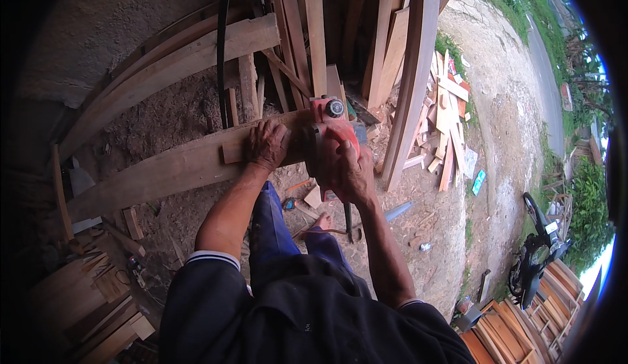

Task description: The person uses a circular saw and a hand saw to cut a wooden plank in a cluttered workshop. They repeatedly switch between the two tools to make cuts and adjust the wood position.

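My right hand [355, 173] is wrapped round the handle of a red electric hand planer [337, 131] with a dark front knob. The planer rests at the right end of a small wooden piece [232, 152], which lies on a long, wide plank [150, 173]. With curled fingers, my left hand [268, 143] grips this small piece just left of the planer. The planer's underside is hidden. A dark cord hangs below my right hand.
Upright boards [415, 76] lean just beyond the planer. Offcuts [448, 122] are heaped at the right, and a motorcycle [533, 253] stands farther right. A tape measure [290, 203] and a handsaw [398, 211] lie on the ground near my feet. Stacked wood fills the lower left.
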### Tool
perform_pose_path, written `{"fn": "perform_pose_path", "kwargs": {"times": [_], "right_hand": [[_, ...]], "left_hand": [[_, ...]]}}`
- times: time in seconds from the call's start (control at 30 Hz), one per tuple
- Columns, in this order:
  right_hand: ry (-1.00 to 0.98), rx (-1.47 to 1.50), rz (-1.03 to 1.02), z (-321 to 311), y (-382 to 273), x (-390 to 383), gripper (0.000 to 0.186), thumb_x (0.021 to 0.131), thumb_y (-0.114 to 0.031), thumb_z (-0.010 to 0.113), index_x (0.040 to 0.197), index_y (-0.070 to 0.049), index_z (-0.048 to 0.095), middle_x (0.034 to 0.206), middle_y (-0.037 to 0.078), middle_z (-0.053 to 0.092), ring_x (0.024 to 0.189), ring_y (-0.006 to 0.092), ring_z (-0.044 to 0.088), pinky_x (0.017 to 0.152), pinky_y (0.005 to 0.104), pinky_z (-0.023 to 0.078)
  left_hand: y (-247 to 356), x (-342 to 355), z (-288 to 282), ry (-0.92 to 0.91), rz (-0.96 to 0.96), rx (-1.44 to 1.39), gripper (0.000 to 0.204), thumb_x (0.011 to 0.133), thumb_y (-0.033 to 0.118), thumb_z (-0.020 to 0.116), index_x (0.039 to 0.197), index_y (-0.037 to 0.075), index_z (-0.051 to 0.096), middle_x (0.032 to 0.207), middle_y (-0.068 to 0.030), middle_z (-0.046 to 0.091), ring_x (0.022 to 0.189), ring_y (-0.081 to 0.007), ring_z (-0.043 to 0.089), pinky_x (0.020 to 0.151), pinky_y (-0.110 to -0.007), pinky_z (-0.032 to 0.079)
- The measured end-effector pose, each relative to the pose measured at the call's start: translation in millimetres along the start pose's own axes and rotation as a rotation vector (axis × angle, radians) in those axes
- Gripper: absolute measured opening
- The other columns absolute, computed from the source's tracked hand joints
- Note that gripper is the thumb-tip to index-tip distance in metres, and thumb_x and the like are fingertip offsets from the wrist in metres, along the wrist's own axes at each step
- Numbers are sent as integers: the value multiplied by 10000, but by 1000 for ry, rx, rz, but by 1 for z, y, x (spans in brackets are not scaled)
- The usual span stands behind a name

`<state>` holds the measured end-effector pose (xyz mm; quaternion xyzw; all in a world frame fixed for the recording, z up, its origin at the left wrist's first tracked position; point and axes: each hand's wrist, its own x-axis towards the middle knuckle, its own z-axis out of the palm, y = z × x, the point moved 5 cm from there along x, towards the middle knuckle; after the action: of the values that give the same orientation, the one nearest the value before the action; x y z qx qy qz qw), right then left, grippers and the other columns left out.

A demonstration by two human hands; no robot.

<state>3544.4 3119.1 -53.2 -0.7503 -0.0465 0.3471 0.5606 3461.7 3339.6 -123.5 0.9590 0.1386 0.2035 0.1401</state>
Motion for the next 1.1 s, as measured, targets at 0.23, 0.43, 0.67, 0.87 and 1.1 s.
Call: {"fn": "perform_pose_path", "kwargs": {"times": [0.23,0.43,0.67,0.87,1.1], "right_hand": [[29,-24,-124,-4,-20,7,600,978,-560,485,1122,-7,669,730,61,608,660,166,583,612,351,463],[55,-78,98,-11,13,-38,605,976,-569,482,1104,-10,677,739,62,616,688,171,586,649,362,465],[95,-106,-116,-13,-5,32,632,972,-570,474,1011,24,687,739,111,638,692,204,612,679,389,486],[166,53,-148,-35,-4,33,599,993,-526,474,965,27,702,746,115,646,709,165,614,673,354,495],[248,12,17,-87,62,-79,530,1023,-489,470,1185,-20,656,843,59,653,732,145,582,669,336,477]], "left_hand": [[1,2,-2,0,-9,-24,149,905,260,641,871,120,600,976,-88,581,963,-333,564,816,-478,440],[2,3,-3,-8,-17,-17,166,913,278,641,880,119,608,989,-79,588,975,-326,566,827,-472,440],[1,2,-2,0,-12,-20,174,921,288,632,885,120,608,992,-82,584,985,-325,564,840,-480,438],[0,4,-1,-17,-21,-6,267,925,406,619,929,139,608,1033,-69,584,1033,-316,550,882,-494,424],[6,-2,-11,-325,196,65,770,871,683,593,1363,93,540,1254,-167,539,1195,-385,469,1050,-512,369]]}}
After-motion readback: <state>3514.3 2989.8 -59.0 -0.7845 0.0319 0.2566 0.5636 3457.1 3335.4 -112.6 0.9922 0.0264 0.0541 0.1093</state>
